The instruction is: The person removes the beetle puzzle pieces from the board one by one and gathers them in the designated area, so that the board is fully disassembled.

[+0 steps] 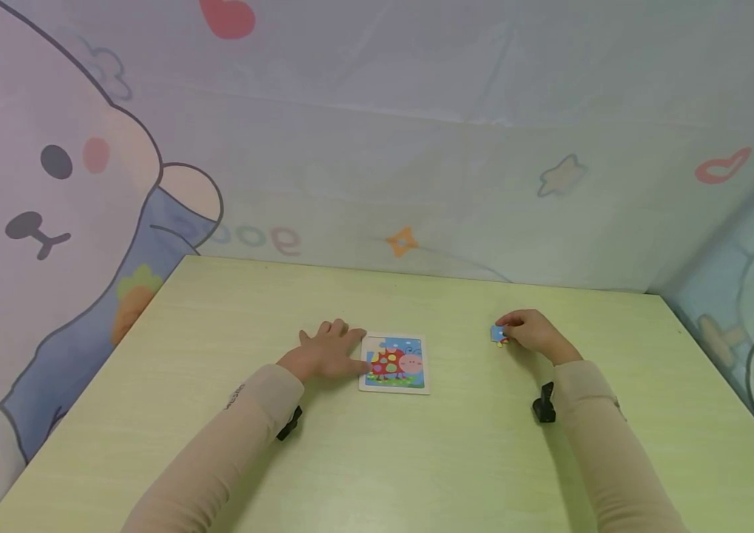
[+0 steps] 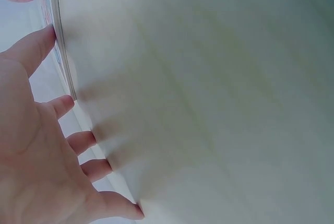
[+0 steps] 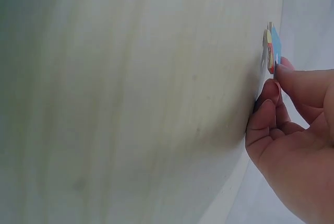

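A square picture puzzle [image 1: 394,364] in a pale frame lies on the table, showing a red spotted ladybug; its upper left part looks plain. My left hand [image 1: 330,352] rests at its left side with fingers spread, thumb and forefinger touching the frame. In the left wrist view the fingertips of this left hand [image 2: 57,145] meet the table. Off to the right, my right hand [image 1: 531,331] pinches a blue puzzle piece [image 1: 498,333] between thumb and fingers. Just beneath that piece, the right wrist view shows another small piece [image 3: 270,51] with red and yellow on it.
The light wooden table [image 1: 456,459] ends at a printed cloth backdrop [image 1: 377,148] behind and on the sides. A black wrist camera mount [image 1: 544,404] sits by the right sleeve, another dark mount [image 1: 290,424] by the left sleeve.
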`<state>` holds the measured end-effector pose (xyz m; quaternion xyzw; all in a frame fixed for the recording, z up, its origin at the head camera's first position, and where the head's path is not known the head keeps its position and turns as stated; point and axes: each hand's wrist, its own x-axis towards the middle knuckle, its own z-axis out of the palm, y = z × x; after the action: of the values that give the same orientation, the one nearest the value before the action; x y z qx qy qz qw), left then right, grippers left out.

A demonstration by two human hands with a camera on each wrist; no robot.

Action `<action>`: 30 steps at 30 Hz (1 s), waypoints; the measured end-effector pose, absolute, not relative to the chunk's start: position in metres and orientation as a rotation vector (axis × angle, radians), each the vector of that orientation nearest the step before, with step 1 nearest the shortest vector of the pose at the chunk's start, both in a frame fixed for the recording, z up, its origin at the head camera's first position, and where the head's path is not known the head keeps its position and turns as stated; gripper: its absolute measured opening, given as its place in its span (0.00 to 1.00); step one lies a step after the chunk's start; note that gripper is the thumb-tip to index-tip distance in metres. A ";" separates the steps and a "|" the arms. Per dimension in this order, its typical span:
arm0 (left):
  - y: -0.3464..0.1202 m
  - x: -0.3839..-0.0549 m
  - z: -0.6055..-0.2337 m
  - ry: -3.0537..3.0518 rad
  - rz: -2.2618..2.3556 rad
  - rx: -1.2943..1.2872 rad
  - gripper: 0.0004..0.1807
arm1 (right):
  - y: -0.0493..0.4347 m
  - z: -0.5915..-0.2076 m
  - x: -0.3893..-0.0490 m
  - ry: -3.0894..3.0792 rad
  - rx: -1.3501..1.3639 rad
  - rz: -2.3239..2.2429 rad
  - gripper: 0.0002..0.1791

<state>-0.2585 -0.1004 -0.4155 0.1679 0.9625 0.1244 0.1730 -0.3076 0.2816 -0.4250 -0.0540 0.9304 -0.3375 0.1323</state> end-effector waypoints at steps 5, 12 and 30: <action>-0.100 -0.258 -0.414 2.720 0.349 0.464 0.41 | 0.281 -0.424 -0.307 2.727 -0.175 -0.945 0.17; -0.100 -0.257 -0.415 2.721 0.359 0.465 0.40 | 0.281 -0.423 -0.307 2.744 -0.185 -0.936 0.17; -0.100 -0.258 -0.414 2.731 0.339 0.472 0.40 | 0.282 -0.413 -0.306 2.688 -0.191 -1.061 0.21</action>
<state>-0.2579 -0.0997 -0.4138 0.1666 0.9632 0.1195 0.1740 -0.3055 0.2819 -0.4128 -0.0656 0.9211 -0.3636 0.1226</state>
